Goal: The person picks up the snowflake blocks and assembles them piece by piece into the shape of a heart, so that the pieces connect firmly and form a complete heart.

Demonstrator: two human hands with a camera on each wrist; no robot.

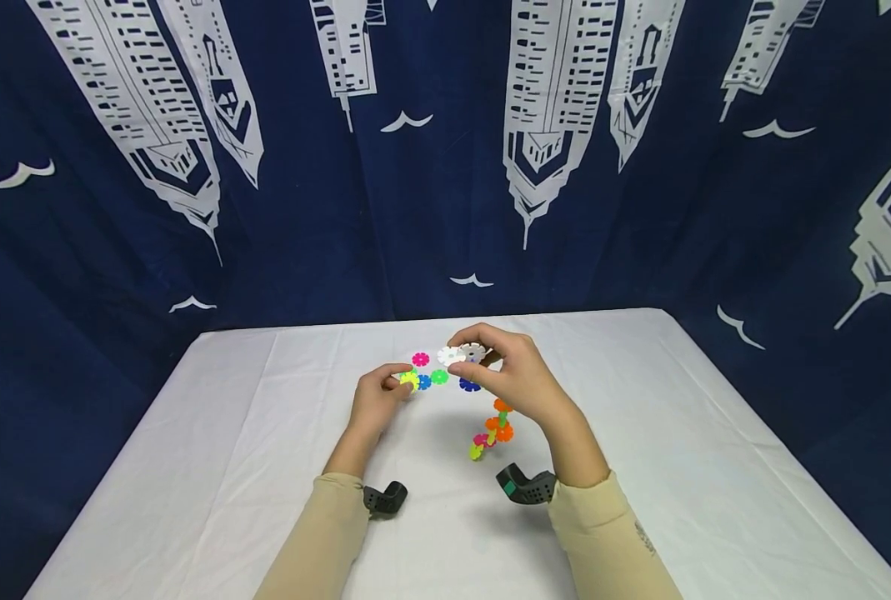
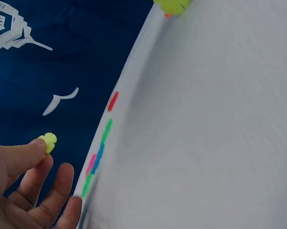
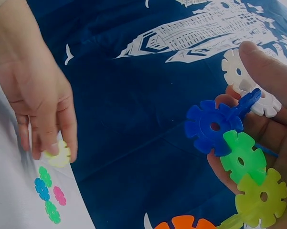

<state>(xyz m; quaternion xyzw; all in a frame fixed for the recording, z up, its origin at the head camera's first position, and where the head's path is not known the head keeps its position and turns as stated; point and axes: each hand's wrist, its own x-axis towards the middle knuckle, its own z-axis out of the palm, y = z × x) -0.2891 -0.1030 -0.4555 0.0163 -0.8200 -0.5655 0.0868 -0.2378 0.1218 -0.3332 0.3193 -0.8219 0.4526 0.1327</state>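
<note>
My left hand (image 1: 370,408) pinches a yellow notched plastic disc (image 3: 60,156) between thumb and finger, above the table's far half. To its right, my right hand (image 1: 523,375) grips a chain of interlocking discs by its white discs (image 1: 451,357). From there the chain runs through dark blue (image 3: 205,125), green (image 3: 244,157) and yellow-green (image 3: 261,196) discs. Orange discs (image 1: 503,432) and a yellow-green end disc (image 1: 477,452) dangle lower, toward the wrist. The two hands are apart. Part of the chain is hidden behind the right fingers in the head view.
Several loose discs lie on the white-covered table (image 1: 265,467) beyond the hands, among them a pink disc (image 1: 420,359), a blue disc (image 3: 42,189) and green discs (image 3: 52,212). A dark blue curtain (image 1: 385,208) with white building prints hangs behind the table's far edge.
</note>
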